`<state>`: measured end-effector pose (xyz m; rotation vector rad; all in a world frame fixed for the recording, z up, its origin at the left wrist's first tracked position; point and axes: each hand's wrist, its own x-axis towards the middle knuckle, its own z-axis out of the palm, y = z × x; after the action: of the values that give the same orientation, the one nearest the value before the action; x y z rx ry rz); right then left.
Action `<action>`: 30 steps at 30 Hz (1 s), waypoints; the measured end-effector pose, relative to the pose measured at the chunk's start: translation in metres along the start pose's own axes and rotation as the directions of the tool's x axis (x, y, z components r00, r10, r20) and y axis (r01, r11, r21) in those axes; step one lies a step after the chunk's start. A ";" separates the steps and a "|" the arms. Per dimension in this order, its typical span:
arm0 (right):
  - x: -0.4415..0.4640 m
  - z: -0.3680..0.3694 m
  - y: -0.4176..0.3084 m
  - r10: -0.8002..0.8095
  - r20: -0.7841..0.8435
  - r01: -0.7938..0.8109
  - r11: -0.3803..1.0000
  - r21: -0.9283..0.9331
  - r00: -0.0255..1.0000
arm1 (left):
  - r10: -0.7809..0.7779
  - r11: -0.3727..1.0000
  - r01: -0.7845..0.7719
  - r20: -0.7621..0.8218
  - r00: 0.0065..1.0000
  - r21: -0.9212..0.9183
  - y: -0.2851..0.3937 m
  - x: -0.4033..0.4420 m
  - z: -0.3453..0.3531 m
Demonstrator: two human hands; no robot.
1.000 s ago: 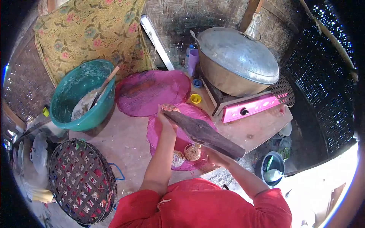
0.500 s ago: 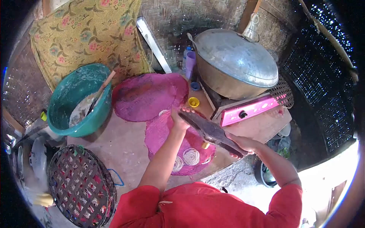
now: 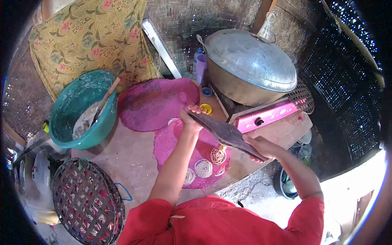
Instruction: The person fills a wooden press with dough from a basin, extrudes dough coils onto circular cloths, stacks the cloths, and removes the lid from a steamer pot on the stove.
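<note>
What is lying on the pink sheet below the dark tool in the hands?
On the pink sheet lie pale coils of strands. The dark tool and left forearm hide part of it; what lies there cannot be seen.

"How many hands?"
"Two: one left hand [image 3: 189,117], one right hand [image 3: 261,147]. One board [image 3: 223,131] as well."
"Mats?"
"Two mats [image 3: 157,104], both pink, on one counter [image 3: 122,167]."
"And coils?"
"Three coils [image 3: 203,168] show nearly whole. Other strands [image 3: 220,171] are partly covered, so I can't give a full total."
"Pots?"
"One pot [image 3: 239,90], one lid [image 3: 253,59], one stove [image 3: 271,115], one visible knob [image 3: 259,121]."
"Small ones?"
"Two dishes, one yellow dish [image 3: 206,109] and one blue dish [image 3: 207,92], plus one purple cup [image 3: 201,70]."
"The rest?"
"One green basin [image 3: 96,138], one stick [image 3: 109,93], one patterned cloth [image 3: 87,36]."
"Baskets?"
"At least one basket [image 3: 87,200]; its rim looks doubled."
</note>
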<state>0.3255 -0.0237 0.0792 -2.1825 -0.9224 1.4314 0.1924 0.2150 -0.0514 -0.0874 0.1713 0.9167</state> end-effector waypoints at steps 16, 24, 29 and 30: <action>0.019 -0.017 0.046 -0.120 0.287 -0.024 0.892 0.452 0.950 | -0.102 0.974 0.158 0.308 0.946 -0.161 -0.016 0.025 -0.038; 0.139 0.035 0.119 -0.524 0.452 -0.324 0.321 0.890 0.722 | 0.003 0.971 0.082 0.353 0.936 -0.225 -0.016 0.027 -0.057; 0.167 0.035 0.129 -0.386 0.441 -0.019 0.735 0.678 0.810 | 0.155 0.973 -0.110 0.220 0.963 -0.202 0.000 0.027 -0.060; 0.160 0.038 0.113 -0.386 0.445 -0.019 0.737 0.676 0.808 | 0.159 0.973 -0.115 0.220 0.962 -0.202 0.006 0.027 -0.058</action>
<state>0.3704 0.0049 -0.1127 -1.1152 -0.6295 1.9573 0.1968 0.2312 -0.1131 -0.1425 -0.1321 1.0730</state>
